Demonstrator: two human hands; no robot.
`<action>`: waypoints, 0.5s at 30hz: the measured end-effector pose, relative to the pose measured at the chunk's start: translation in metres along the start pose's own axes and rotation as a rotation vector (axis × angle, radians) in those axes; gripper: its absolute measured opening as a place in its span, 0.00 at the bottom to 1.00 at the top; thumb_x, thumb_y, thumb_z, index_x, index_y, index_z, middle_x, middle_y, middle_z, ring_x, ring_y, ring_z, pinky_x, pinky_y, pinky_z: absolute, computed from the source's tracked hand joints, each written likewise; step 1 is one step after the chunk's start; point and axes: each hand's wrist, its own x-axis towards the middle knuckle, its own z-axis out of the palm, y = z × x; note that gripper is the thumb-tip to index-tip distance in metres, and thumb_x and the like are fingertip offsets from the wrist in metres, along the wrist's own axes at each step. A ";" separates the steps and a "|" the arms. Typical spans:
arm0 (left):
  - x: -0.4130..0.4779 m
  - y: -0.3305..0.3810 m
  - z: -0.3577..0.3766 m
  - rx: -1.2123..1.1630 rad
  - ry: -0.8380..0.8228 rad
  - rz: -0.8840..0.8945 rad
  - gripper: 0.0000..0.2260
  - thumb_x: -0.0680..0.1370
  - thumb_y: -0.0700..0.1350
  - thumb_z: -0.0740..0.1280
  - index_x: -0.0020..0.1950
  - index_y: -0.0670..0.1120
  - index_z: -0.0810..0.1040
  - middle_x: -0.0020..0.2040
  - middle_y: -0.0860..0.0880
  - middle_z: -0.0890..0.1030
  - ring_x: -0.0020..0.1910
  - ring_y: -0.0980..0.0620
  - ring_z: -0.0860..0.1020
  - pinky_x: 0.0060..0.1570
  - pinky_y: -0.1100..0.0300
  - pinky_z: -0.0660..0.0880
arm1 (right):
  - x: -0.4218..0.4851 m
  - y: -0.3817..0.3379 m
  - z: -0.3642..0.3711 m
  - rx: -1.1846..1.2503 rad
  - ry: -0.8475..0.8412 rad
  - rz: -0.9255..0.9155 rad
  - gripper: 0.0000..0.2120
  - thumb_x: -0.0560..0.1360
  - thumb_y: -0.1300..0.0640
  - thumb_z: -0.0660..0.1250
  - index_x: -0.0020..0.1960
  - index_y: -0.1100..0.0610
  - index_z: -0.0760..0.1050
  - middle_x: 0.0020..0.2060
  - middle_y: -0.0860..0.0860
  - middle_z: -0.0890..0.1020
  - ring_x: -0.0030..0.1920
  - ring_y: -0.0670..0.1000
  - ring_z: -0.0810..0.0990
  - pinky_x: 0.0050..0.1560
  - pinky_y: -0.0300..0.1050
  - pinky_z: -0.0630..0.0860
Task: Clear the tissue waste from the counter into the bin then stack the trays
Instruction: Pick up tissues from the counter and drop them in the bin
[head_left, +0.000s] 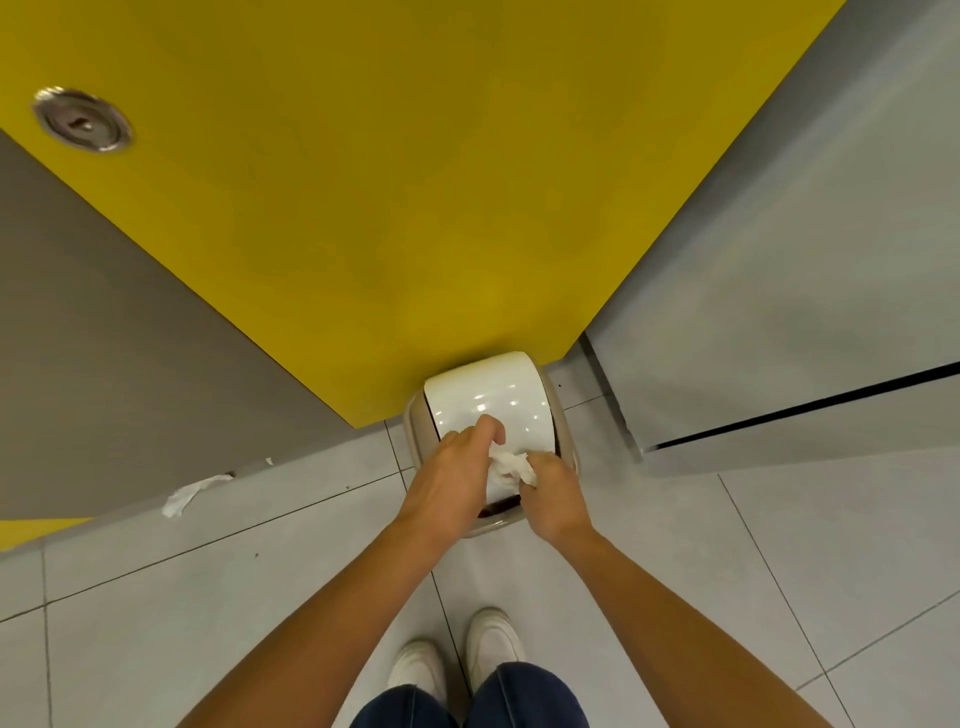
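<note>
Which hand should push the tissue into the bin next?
Right, probably. The right hand pinches the crumpled tissue just above the dark gap of the bin. The left hand rests on the white lid, seemingly tipping it open.

Public or commercial interior suggested, likely eatery or shop service area. Yellow counter (363, 182) seen far and left, round metal fitting (82, 120) set in it. Pale tiled floor (779, 545) laid throughout. Swing-lid bin (488, 400) placed at counter end. Grey panelled unit (779, 260) seen right.
</note>
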 end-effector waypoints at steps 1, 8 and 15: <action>0.001 0.000 0.002 0.042 -0.019 0.039 0.17 0.73 0.31 0.62 0.58 0.47 0.67 0.49 0.48 0.72 0.45 0.51 0.70 0.39 0.59 0.69 | 0.002 0.001 0.003 0.010 0.010 0.012 0.08 0.77 0.67 0.61 0.53 0.66 0.77 0.46 0.58 0.80 0.48 0.54 0.79 0.55 0.48 0.77; 0.018 0.002 0.023 0.411 -0.145 0.073 0.15 0.78 0.36 0.60 0.66 0.38 0.68 0.62 0.42 0.68 0.61 0.44 0.70 0.60 0.53 0.72 | 0.019 0.005 0.011 0.053 -0.070 0.095 0.17 0.73 0.61 0.69 0.61 0.60 0.72 0.54 0.54 0.79 0.55 0.53 0.78 0.53 0.38 0.73; 0.025 -0.001 0.051 0.634 -0.293 0.031 0.19 0.80 0.41 0.60 0.70 0.40 0.64 0.68 0.43 0.64 0.66 0.46 0.66 0.62 0.54 0.69 | 0.025 0.009 0.012 0.024 -0.225 0.144 0.31 0.72 0.64 0.67 0.72 0.58 0.60 0.67 0.57 0.70 0.67 0.57 0.70 0.67 0.52 0.69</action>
